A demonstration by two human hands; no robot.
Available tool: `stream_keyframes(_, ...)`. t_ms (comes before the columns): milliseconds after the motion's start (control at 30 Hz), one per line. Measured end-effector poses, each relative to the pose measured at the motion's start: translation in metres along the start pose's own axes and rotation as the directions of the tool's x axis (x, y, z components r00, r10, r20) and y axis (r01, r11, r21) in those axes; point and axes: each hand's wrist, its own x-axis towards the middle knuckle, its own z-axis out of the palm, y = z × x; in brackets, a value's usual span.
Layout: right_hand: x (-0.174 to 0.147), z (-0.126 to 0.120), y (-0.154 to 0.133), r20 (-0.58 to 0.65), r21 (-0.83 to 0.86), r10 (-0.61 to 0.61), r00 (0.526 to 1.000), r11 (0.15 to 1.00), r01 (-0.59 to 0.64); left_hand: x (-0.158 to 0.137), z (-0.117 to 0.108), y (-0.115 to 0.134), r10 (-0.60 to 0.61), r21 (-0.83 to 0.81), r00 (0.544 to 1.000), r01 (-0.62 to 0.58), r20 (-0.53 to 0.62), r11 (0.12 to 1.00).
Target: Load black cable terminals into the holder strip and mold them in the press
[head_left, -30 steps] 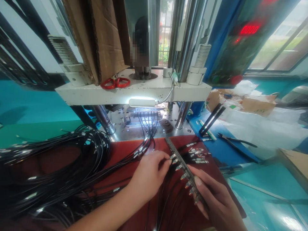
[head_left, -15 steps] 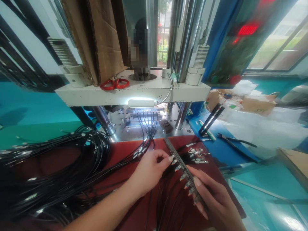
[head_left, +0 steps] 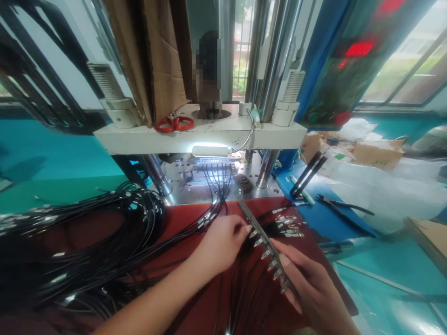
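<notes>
The right hand [head_left: 309,281] is clamped on a long, dark metal bar [head_left: 262,235] with small silvery connectors [head_left: 266,254]; the left hand [head_left: 223,242], fingertips together, is at its far part.

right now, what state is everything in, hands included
grey bar: held slanting, row of small connectors along one side
left hand: fingertips pinched at the grey bar, anything between them hidden
right hand: closed on the grey bar's nearer end
lamp: lit
display: on, red digits blurred
red-handled scissors: handles showing, blades hidden
pliers: lying flat, handles spread
black cables: loosely coiled
</notes>
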Motion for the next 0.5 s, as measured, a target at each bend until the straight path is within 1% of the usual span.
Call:
stream_keyframes(67, 0.003, 0.001, -0.003, 0.028, -0.029, 0.009, 1.0, 1.0, -0.008, -0.006, -0.014, 0.009, 0.112, 0.185, 0.985, -0.085, -0.135, 0.979)
stream_keyframes(100, 0.005, 0.002, -0.004, 0.05, -0.052, 0.007, 0.999, 0.999, -0.005, -0.007, -0.024, 0.012, 0.146, 0.241, 0.969, -0.096, -0.199, 0.966)
stream_keyframes(133, 0.007, 0.002, -0.005, 0.072, -0.077, 0.003, 0.997, 0.997, 0.002, -0.006, -0.036, 0.012, 0.159, 0.258, 0.956, -0.093, -0.248, 0.962)
stream_keyframes(167, 0.008, 0.001, -0.005, 0.093, -0.108, 0.0, 0.996, 0.994, 0.01, -0.004, -0.048, 0.011, 0.159, 0.235, 0.946, -0.092, -0.282, 0.968)
stream_keyframes(200, 0.01, 0.001, -0.006, 0.107, -0.147, -0.004, 0.994, 0.989, 0.02, 0.002, -0.059, 0.007, 0.146, 0.17, 0.939, -0.096, -0.312, 0.981)
stream_keyframes(233, 0.011, 0.0, -0.006, 0.119, -0.195, -0.022, 0.993, 0.98, 0.045, 0.01, -0.07, 0.001, 0.108, 0.058, 0.931, -0.094, -0.348, 0.994)
stream_keyframes(267, 0.013, -0.001, -0.006, 0.128, -0.249, -0.061, 0.99, 0.964, 0.092, 0.021, -0.079, -0.006, 0.029, -0.103, 0.919, -0.075, -0.394, 0.992)
stream_keyframes(300, 0.014, -0.003, -0.006, 0.134, -0.304, -0.121, 0.984, 0.94, 0.157, 0.033, -0.085, -0.013, -0.107, -0.32, 0.914, -0.026, -0.392, 0.947)
stream_keyframes(333, 0.014, -0.004, -0.006, 0.144, -0.358, -0.187, 0.972, 0.905, 0.227, 0.046, -0.088, -0.021, -0.271, -0.548, 0.914, 0.066, -0.302, 0.834)
stream_keyframes(367, 0.015, -0.006, -0.005, 0.16, -0.409, -0.246, 0.956, 0.865, 0.29, 0.059, -0.089, -0.028, -0.332, -0.63, 0.913, 0.115, -0.238, 0.768)
stream_keyframes(400, 0.016, -0.007, -0.005, 0.179, -0.454, -0.288, 0.941, 0.824, 0.338, 0.073, -0.088, -0.034, -0.367, -0.681, 0.912, 0.151, -0.184, 0.717)
stream_keyframes(500, 0.017, -0.009, -0.001, 0.231, -0.566, -0.311, 0.922, 0.728, 0.387, 0.106, -0.077, -0.047, -0.424, -0.797, 0.904, 0.215, -0.057, 0.565)
